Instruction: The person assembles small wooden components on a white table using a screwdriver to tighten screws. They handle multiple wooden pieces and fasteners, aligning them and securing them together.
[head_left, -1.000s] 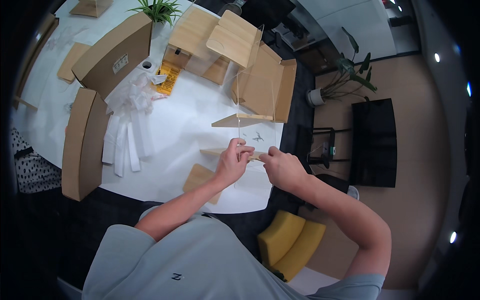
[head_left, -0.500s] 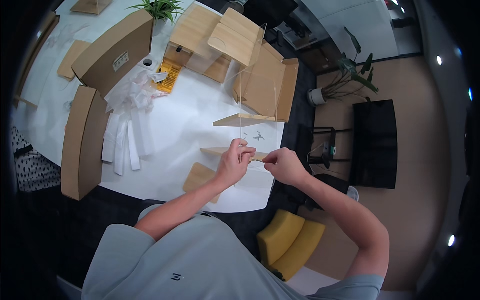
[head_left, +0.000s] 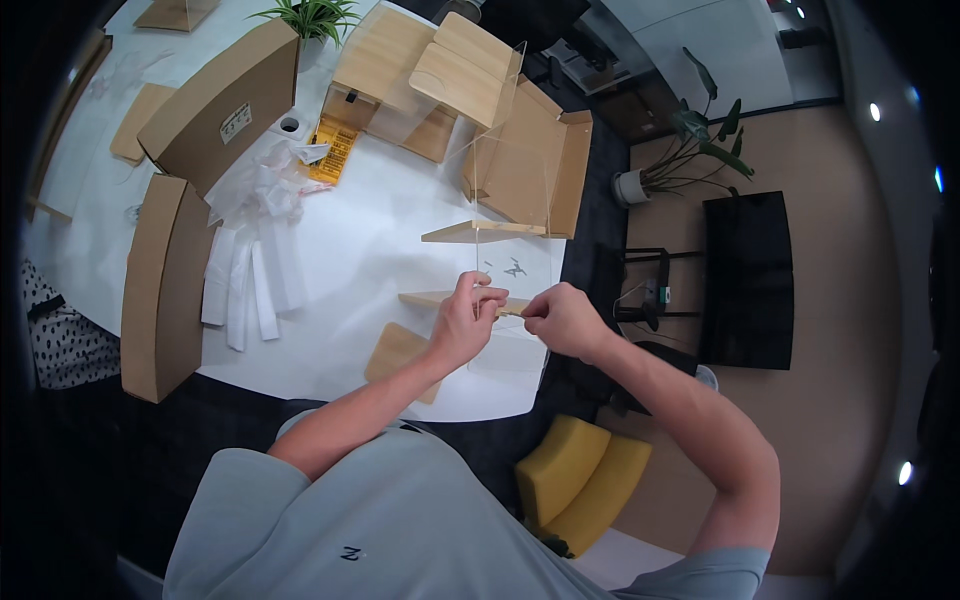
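Observation:
My right hand (head_left: 568, 320) pinches a small, thin, rod-like piece that points toward my left hand; its exact kind is too small to make out. My left hand (head_left: 468, 315) is curled with fingers closed at the same spot, beside the edge of a clear panel (head_left: 512, 180). What it grips is hidden. A light wooden board (head_left: 425, 298) stands on edge under the hands, against that panel. Farther off, a second wooden board (head_left: 480, 232) also stands on edge along it. Several small metal screws or fittings (head_left: 514, 268) lie between the two boards.
A wooden panel (head_left: 395, 355) lies flat near my left forearm. At left are cardboard boxes (head_left: 165, 290), white strips (head_left: 240, 285) and crumpled plastic wrap (head_left: 265, 190). An orange-yellow case (head_left: 332, 150), a wood-and-clear assembly (head_left: 385, 60) and an open carton (head_left: 520, 170) stand farther back.
Both hands keep their places at the board's edge. My right hand has turned slightly and risen a little, still pinching the thin piece. The whole view has shifted slightly.

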